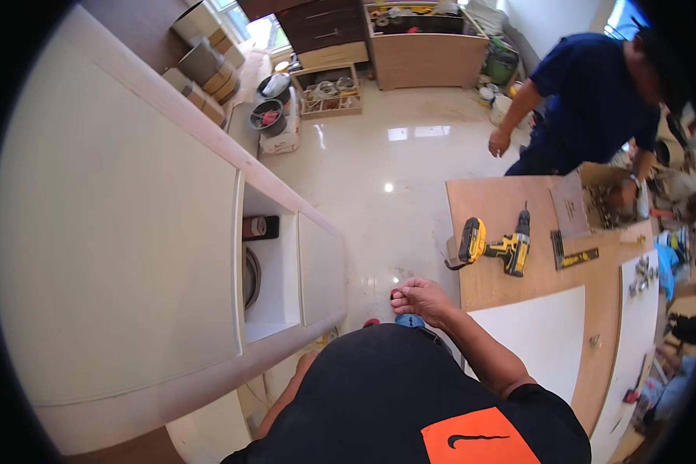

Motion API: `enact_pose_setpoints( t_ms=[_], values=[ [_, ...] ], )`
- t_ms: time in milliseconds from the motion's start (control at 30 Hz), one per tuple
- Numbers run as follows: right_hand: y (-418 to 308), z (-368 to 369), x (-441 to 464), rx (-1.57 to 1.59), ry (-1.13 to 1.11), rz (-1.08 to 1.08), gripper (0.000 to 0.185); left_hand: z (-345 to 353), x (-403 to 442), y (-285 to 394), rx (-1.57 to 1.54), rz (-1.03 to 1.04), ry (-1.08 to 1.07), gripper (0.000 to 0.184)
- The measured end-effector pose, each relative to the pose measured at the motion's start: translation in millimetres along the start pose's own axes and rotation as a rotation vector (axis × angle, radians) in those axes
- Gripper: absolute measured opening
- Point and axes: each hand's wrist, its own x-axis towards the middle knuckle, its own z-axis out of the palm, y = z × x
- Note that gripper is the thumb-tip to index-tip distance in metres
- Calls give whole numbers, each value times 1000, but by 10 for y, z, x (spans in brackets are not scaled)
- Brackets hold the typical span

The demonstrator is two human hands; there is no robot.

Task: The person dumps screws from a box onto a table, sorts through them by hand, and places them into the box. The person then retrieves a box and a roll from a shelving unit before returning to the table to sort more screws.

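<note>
My right hand (424, 301) hovers in front of my waist with its fingers curled in. A small dark red patch shows at the fingertips; whether it is held or lies behind them I cannot make out. Along my left side my left arm (288, 393) hangs down, and its fingers are hidden behind my body. To the right of my right hand, a yellow and black cordless drill (509, 249) lies on its side on the wooden work table (510, 203). Beyond the drill rests a black and yellow square (578, 259).
At left stands a white cabinet (131, 224) with an open compartment (274, 309). Across the table, a person in dark blue (595, 97) has a hand in a cardboard box (571, 203) of small parts. White panels (530, 332) lie on the table. Buckets (267, 116) stand farther back.
</note>
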Motion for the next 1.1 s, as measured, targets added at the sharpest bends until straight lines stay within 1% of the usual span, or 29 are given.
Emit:
enact_pose_setpoints(
  t_ms=[67, 100, 167, 300, 400, 500, 533, 633, 733, 767, 900, 967, 1100],
  values=[
    [93, 3, -144, 43, 26, -36, 16, -303, -154, 378, -95, -71, -71, 41],
    [166, 28, -228, 64, 44, -56, 16, -382, -171, 451, -110, -67, -97, 41],
    [309, 164, -450, 78, 52, -83, 16, -421, -145, 367, -89, -23, -145, 41],
    [886, 388, -805, 60, 180, -166, 16, -416, 60, 40, 49, 110, -262, 41],
    [1447, 561, -1043, 133, 256, -231, 16, -414, 140, -301, 146, 169, -339, 41],
    [1955, 656, -1326, 212, 327, -215, 15, -445, 199, -573, 259, 224, -396, 41],
    [2111, 648, -1424, 251, 339, -247, 16, -451, 217, -630, 299, 242, -414, 41],
    [2438, 655, -1803, 340, 468, -312, 16, -429, 334, -834, 410, 293, -450, 41],
    [2798, 618, -2051, 333, 553, -397, 23, -433, 360, -832, 513, 346, -469, 41],
    [2915, 587, -2103, 346, 557, -405, 23, -429, 342, -796, 545, 364, -469, 41],
    [3417, 498, -2378, 415, 585, -445, 23, -121, 239, -521, 664, 450, -482, 41],
    [3752, 381, -2593, 463, 571, -523, 25, 105, 119, -334, 731, 492, -498, 42],
    [4472, 179, -3174, 583, 672, -611, 24, 652, -184, -34, 874, 578, -541, 42]
  ],
)
